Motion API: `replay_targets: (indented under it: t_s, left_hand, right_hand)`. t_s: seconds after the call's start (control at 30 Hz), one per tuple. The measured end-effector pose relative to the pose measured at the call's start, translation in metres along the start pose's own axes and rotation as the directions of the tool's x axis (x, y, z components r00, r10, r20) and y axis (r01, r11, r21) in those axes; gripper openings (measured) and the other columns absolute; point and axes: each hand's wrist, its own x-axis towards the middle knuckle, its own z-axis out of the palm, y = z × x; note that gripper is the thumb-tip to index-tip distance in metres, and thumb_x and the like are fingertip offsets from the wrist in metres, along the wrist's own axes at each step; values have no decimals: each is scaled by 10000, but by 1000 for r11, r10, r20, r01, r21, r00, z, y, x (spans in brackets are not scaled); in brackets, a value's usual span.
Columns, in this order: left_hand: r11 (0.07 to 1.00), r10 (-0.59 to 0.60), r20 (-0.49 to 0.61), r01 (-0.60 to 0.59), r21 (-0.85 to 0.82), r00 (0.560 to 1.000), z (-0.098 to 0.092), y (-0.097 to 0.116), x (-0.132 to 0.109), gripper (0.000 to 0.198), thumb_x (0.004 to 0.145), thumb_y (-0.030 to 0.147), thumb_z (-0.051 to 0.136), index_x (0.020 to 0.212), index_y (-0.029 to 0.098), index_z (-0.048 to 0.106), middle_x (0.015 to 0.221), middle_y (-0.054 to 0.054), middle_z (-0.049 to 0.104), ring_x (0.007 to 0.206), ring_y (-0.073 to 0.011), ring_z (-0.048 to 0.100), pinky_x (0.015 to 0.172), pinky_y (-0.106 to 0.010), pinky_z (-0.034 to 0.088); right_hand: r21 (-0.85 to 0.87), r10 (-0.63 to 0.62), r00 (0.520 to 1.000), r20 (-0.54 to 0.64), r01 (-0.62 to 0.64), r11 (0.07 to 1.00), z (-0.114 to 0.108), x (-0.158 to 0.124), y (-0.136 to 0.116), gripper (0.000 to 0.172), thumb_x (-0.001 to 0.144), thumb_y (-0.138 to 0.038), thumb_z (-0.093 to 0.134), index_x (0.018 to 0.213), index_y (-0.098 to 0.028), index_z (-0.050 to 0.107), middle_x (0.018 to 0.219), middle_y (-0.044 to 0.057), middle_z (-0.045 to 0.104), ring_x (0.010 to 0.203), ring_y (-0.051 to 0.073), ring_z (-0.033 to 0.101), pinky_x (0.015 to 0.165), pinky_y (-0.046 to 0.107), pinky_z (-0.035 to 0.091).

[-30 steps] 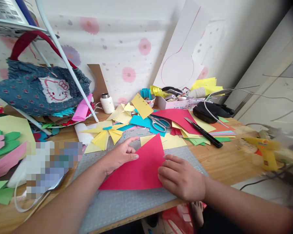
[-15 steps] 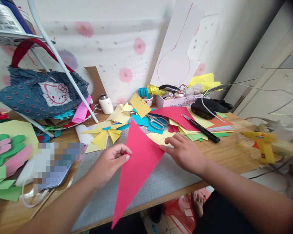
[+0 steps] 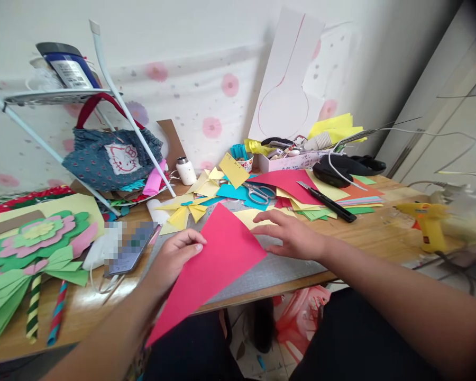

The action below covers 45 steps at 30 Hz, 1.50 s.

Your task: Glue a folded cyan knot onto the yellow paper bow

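Note:
My left hand (image 3: 182, 254) pinches the left edge of a red paper sheet (image 3: 214, 264) between thumb and fingers. The sheet is roughly triangular, tilted above the grey cutting mat (image 3: 257, 283), and its long lower tip hangs past the table's front edge. My right hand (image 3: 283, 235) is close to the sheet's right side with fingers spread and bent; it grips nothing. Behind the sheet lie a pair of scissors (image 3: 261, 193), a yellow folded-paper star (image 3: 186, 211) and pieces of blue paper. A black utility knife (image 3: 329, 202) rests on stacked coloured papers to the right.
On the left are a layered paper flower (image 3: 39, 233), a phone (image 3: 137, 248) and striped paper sticks (image 3: 57, 312). A wire rack (image 3: 55, 96) holds a denim bag (image 3: 111, 159). A white bottle (image 3: 186, 172) stands at the back. A yellow glue gun (image 3: 424, 222) is at the right.
The red sheet has swung, its lower tip moving left and its right corner down slightly. My right hand has opened its fingers away from the sheet's edge. The camera view has shifted left.

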Motion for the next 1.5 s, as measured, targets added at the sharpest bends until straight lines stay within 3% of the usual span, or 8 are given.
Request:
replay_targets:
  t_s: [0.1,0.2,0.4,0.5,0.63,0.77,1.0,1.5]
  left_hand:
    - [999,21,137,-26,37,990,-9,3,22,164,690,325,624,765,185,580,711,13,575,643,-146,539,595,-247,424]
    - [988,59,271,-95,121,961,-8,6,52,131,681,294,628,738,177,611,716,1,584,684,-151,543,659,-262,438]
    - [861,205,332,-331,386,921,15,9,90,99,711,256,603,772,193,650,924,-55,591,969,-256,527,896,-397,401]
    - [751,314,348,-455,478,883,34,3,80,66,755,244,605,786,188,623,1001,-72,529,1064,-280,448,970,-437,317]
    - [673,309,557,-591,445,771,57,-11,54,141,746,290,706,736,194,602,836,-22,548,836,-210,501,729,-324,392]
    - [659,315,612,-631,410,726,68,-26,47,121,811,250,659,734,178,600,809,-27,559,789,-192,485,675,-310,370]
    - [606,369,623,-687,401,690,67,-36,49,167,894,211,510,777,174,622,826,-43,567,765,-180,475,664,-314,388]
    - [581,464,687,-778,240,559,54,-34,52,294,877,92,429,936,216,689,899,-51,647,818,-182,525,705,-314,438]
  right_hand:
    - [-66,-218,975,-45,215,974,-7,-4,-18,137,890,-230,545,990,-190,630,1031,83,616,959,187,560,831,329,469]
    - [-157,-316,949,-12,310,938,-4,-6,-37,152,917,-173,481,898,-176,631,960,60,642,861,172,541,771,319,443]
    - [-132,-85,992,93,97,986,26,-3,-30,233,927,-163,451,791,-162,640,871,66,657,759,159,524,688,295,414]
    - [-69,36,994,105,-29,997,38,-1,-21,206,916,-195,499,777,-151,645,831,70,650,760,155,537,701,280,433]
    - [29,128,979,160,-135,990,46,-2,-20,154,887,-201,560,774,-152,652,830,60,649,780,151,553,720,272,455]
    - [184,199,963,182,-232,955,47,-3,-21,77,847,-191,628,794,-156,672,894,60,658,830,155,567,772,288,472]
    - [370,309,912,271,-395,841,42,3,-17,65,833,-153,641,788,-168,685,906,51,651,849,153,569,800,312,478]
    - [344,395,878,271,-472,812,42,8,-24,112,774,-73,627,720,-171,625,860,26,624,810,136,557,764,286,474]
